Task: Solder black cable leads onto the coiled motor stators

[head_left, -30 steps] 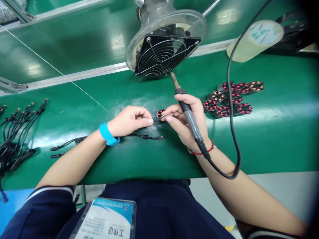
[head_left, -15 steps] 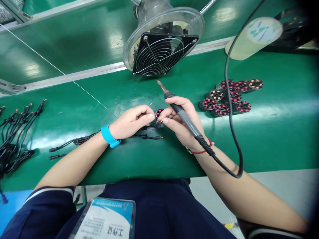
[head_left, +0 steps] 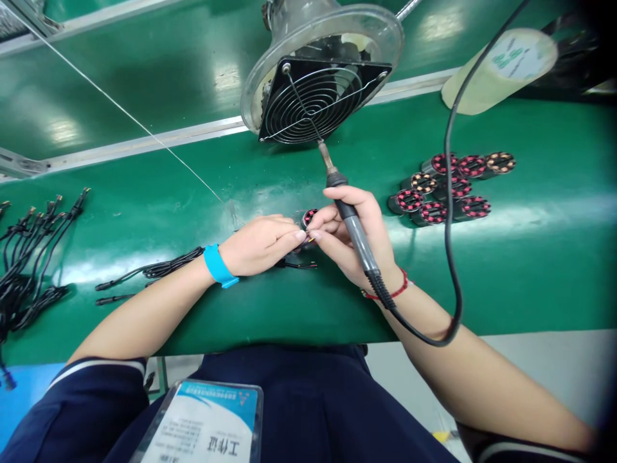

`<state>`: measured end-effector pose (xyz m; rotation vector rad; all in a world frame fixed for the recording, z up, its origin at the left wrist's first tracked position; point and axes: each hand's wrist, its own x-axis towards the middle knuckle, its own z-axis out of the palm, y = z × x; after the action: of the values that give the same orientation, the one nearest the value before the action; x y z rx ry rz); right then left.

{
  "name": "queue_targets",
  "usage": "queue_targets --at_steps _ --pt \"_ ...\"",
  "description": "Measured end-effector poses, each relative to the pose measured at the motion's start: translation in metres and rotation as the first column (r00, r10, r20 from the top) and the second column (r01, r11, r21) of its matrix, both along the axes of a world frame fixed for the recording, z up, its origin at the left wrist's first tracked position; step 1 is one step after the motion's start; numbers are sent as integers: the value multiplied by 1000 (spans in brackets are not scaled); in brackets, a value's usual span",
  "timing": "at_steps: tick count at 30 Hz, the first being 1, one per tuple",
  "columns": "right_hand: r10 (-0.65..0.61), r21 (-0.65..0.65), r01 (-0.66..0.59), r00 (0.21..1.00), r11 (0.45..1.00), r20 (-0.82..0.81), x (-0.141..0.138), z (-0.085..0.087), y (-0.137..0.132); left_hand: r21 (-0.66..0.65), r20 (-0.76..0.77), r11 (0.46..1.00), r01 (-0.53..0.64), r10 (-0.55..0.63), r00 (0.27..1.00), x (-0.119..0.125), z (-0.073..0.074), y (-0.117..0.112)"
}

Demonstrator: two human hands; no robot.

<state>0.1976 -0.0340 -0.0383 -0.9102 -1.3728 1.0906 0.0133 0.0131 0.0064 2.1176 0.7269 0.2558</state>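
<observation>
My left hand (head_left: 263, 244), with a blue wristband, pinches the end of a thin black wire (head_left: 159, 269) that trails left across the green bench. My right hand (head_left: 357, 235) grips a soldering iron (head_left: 349, 215) along the palm, tip pointing up and away toward the fan. Its fingertips meet the left fingertips at a small round stator with red windings (head_left: 308, 217), which lies on the bench between both hands and is mostly hidden.
A fume fan with a wire guard (head_left: 321, 96) stands just behind the hands. Several wound stators (head_left: 448, 186) are grouped at the right, a tape roll (head_left: 501, 67) behind them. A bundle of black leads (head_left: 33, 257) lies at the left. The iron's cable (head_left: 450, 212) loops right.
The iron's tip swung left, then back upright toward the fan. My left fingers flattened and closed in on the stator; the thin solder end seen above them is out of sight.
</observation>
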Motion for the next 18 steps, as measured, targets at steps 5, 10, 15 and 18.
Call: queue_targets --at_steps 5,10,15,18 --pt "-60 81 56 997 995 53 -2 5 -3 -508 13 856 -102 126 992 2 5 0" --pt "-64 79 53 988 995 139 -3 7 -4 -656 8 710 -256 346 938 5 7 3" --pt "-238 43 241 887 970 397 6 2 -4 -506 -118 724 -468 479 870 5 -1 9" --pt "-283 44 304 810 952 513 10 -6 -3 -473 -124 728 -496 502 856 4 -7 11"
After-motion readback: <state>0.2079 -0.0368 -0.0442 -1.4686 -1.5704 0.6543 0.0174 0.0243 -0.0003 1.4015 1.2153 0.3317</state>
